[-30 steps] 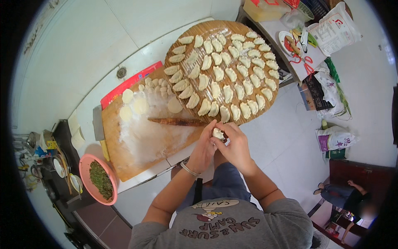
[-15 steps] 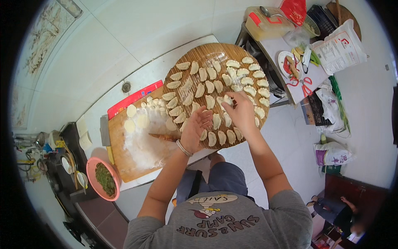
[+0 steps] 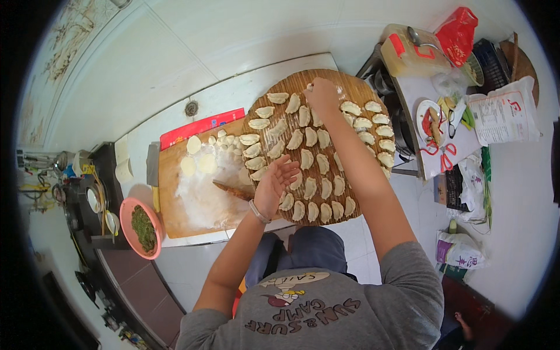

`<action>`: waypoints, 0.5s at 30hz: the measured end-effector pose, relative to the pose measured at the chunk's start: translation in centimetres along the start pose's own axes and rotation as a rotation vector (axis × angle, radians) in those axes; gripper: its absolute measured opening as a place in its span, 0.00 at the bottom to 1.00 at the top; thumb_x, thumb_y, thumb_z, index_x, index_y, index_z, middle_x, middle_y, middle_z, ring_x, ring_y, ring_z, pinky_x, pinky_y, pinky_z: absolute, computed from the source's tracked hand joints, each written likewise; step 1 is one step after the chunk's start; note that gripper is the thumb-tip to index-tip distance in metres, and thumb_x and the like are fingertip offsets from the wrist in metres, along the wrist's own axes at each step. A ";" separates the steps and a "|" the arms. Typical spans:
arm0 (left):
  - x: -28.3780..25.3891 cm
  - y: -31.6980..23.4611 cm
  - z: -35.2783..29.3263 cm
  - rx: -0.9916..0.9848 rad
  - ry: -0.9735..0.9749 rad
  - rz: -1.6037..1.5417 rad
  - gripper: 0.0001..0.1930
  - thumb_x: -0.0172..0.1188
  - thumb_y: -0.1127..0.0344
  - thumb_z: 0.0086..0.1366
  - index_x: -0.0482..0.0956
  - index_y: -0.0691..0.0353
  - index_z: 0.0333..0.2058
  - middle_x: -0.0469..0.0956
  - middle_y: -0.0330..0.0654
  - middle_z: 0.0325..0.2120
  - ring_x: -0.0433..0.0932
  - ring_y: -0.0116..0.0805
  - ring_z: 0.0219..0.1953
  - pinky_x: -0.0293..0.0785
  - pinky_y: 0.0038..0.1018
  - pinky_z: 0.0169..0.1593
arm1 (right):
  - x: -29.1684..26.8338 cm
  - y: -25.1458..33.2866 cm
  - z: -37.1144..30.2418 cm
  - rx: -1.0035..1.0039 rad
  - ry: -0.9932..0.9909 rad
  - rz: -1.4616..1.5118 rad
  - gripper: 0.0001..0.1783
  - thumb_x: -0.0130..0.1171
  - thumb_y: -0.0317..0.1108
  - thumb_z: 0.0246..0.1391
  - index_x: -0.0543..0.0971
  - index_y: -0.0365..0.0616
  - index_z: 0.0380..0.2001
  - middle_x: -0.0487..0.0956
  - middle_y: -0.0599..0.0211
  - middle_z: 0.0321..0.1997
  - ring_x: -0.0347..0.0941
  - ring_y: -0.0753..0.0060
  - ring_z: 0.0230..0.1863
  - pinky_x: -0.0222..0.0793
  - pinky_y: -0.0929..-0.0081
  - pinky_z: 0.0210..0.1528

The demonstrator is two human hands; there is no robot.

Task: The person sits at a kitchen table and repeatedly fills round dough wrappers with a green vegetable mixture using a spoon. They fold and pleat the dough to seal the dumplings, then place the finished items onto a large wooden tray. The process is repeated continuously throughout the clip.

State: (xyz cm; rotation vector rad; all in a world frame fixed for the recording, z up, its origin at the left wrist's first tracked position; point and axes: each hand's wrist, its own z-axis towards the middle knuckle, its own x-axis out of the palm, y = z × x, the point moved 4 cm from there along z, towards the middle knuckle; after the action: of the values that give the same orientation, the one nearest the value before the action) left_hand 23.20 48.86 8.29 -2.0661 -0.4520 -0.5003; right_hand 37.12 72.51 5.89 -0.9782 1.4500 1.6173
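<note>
My right hand (image 3: 322, 96) is at the far side of a round wooden board (image 3: 356, 87), fingers pinched round a pale dumpling, mostly covered by the hand. Rows of folded dumplings (image 3: 324, 164) lie across the board; my right forearm hides some of them. Over the board's near left edge, my left hand (image 3: 275, 185) hovers palm turned up, fingers apart, holding nothing. Just left of it a wooden rolling pin (image 3: 232, 189) rests partly under the round board. On the floured cutting board (image 3: 169, 219) lie a few flat dough wrappers (image 3: 206, 164) and several small dough pieces (image 3: 221, 140).
A cleaver (image 3: 153, 169) lies along the cutting board's left edge. Beside it stands a pink bowl (image 3: 157, 248) of green filling. On the right, a side table (image 3: 411, 87) bears a plate, red scissors (image 3: 446, 156), a plastic tub (image 3: 402, 61) and a white sack (image 3: 506, 114).
My right hand has moved away from me, from the middle of the round board to its far side, with the dumpling. My left hand stays palm up near the board's edge. The view has shifted.
</note>
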 end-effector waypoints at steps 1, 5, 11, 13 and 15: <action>-0.2 0.0 0.0 0.002 -0.006 -0.006 0.30 0.32 0.46 0.71 0.59 0.65 0.60 0.69 0.52 0.55 0.69 0.41 0.55 0.63 0.35 0.59 | 0.5 0.1 0.1 0.015 0.024 -0.031 0.15 0.65 0.40 0.46 0.79 0.37 0.30 0.79 0.50 0.35 0.77 0.50 0.40 0.74 0.59 0.41; -0.8 0.2 0.1 0.017 -0.039 -0.031 0.30 0.33 0.45 0.71 0.59 0.64 0.60 0.69 0.51 0.54 0.69 0.40 0.55 0.63 0.35 0.59 | 1.2 0.7 0.2 0.054 0.105 -0.130 0.17 0.64 0.43 0.46 0.80 0.38 0.31 0.79 0.50 0.36 0.76 0.51 0.40 0.72 0.58 0.43; -3.2 1.7 -0.6 0.029 -0.071 -0.034 0.30 0.35 0.46 0.71 0.61 0.65 0.59 0.70 0.50 0.53 0.70 0.40 0.54 0.64 0.35 0.58 | 0.0 0.6 -2.1 -0.089 -0.063 -0.140 0.16 0.64 0.41 0.48 0.79 0.38 0.34 0.77 0.53 0.38 0.72 0.52 0.44 0.69 0.59 0.45; -5.1 2.2 -1.6 0.023 -0.131 -0.051 0.28 0.36 0.48 0.71 0.63 0.65 0.58 0.72 0.49 0.52 0.71 0.40 0.53 0.65 0.35 0.57 | 0.1 2.2 -3.8 -0.175 -0.129 -0.057 0.16 0.64 0.40 0.48 0.79 0.38 0.34 0.76 0.54 0.38 0.72 0.52 0.44 0.68 0.59 0.45; -6.8 2.1 -3.1 0.047 -0.195 -0.060 0.28 0.37 0.49 0.71 0.64 0.65 0.58 0.72 0.49 0.51 0.71 0.40 0.53 0.66 0.35 0.57 | -1.0 4.5 -6.6 -0.272 -0.169 0.042 0.16 0.63 0.39 0.48 0.78 0.38 0.35 0.76 0.54 0.37 0.71 0.52 0.43 0.68 0.59 0.45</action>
State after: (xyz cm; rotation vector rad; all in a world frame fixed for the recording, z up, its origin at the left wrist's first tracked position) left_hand 17.89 44.37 4.80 -2.0695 -0.6357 -0.3214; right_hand 33.89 65.55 8.29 -0.9374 1.1649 1.9151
